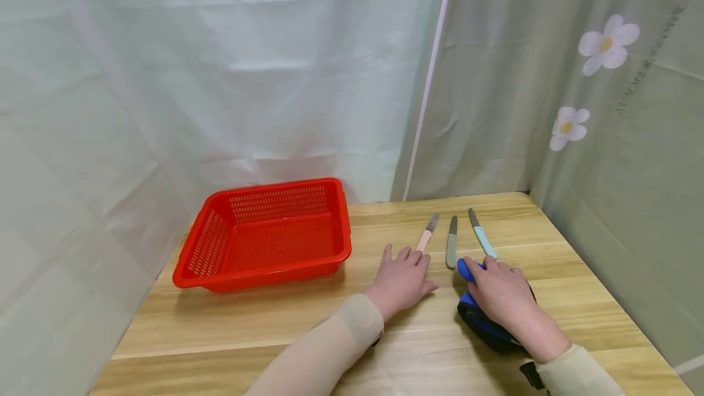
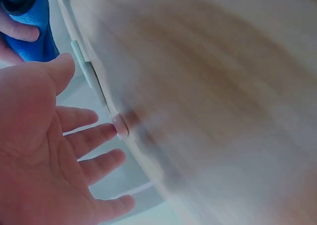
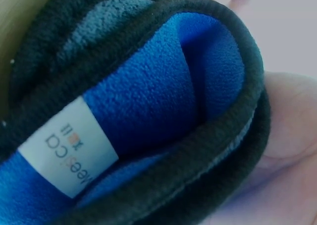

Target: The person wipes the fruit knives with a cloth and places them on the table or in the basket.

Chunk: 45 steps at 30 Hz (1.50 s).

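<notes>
My left hand (image 1: 400,281) reaches over the table with its fingers spread. Its fingertips are at the handle end of a pink-handled knife (image 1: 425,238); in the left wrist view the pink handle (image 2: 120,127) meets a fingertip, though firm contact is hard to tell. My right hand (image 1: 503,293) grips a folded blue cloth with black edging (image 1: 466,299). The right wrist view shows its fuzzy folds and a white label (image 3: 69,146). Just beyond the cloth lie a grey-green-handled knife (image 1: 451,243) and a light-blue-handled knife (image 1: 483,237), blades pointing away.
A red plastic basket (image 1: 264,275) with slotted sides stands at the left back of the wooden table (image 1: 231,335). Pale curtains (image 1: 275,78) hang behind and beside the table, with white flowers printed on the right one.
</notes>
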Each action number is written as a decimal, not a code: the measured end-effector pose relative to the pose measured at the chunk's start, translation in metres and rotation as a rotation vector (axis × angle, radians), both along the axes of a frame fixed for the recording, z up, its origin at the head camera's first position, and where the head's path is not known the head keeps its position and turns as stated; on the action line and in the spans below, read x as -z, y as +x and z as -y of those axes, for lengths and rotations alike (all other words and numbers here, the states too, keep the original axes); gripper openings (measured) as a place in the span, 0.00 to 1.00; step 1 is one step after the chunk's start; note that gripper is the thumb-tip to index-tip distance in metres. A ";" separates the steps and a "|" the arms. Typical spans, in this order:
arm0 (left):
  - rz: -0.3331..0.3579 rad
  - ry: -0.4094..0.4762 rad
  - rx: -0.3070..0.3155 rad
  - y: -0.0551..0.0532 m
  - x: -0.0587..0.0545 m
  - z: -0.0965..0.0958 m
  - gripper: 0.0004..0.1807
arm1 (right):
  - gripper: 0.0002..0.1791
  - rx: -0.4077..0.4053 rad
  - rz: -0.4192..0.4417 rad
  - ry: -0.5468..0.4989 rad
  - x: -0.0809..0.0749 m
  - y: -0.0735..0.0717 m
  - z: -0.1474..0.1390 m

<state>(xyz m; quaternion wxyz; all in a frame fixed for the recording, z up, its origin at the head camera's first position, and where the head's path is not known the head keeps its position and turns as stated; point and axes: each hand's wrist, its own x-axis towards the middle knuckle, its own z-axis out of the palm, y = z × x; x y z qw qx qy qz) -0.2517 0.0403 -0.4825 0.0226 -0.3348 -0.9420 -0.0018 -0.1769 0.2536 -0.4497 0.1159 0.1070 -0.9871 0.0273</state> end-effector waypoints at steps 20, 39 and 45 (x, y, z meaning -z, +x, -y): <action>-0.177 -0.036 -0.037 0.013 -0.005 0.039 0.31 | 0.25 -0.023 -0.035 0.006 -0.003 0.007 0.002; -0.057 0.020 -0.255 -0.031 0.007 0.012 0.24 | 0.24 -0.019 -0.023 -0.005 -0.004 0.008 0.003; -0.047 0.034 -0.262 -0.034 0.004 0.007 0.22 | 0.24 -0.023 -0.038 -0.005 -0.001 0.007 0.003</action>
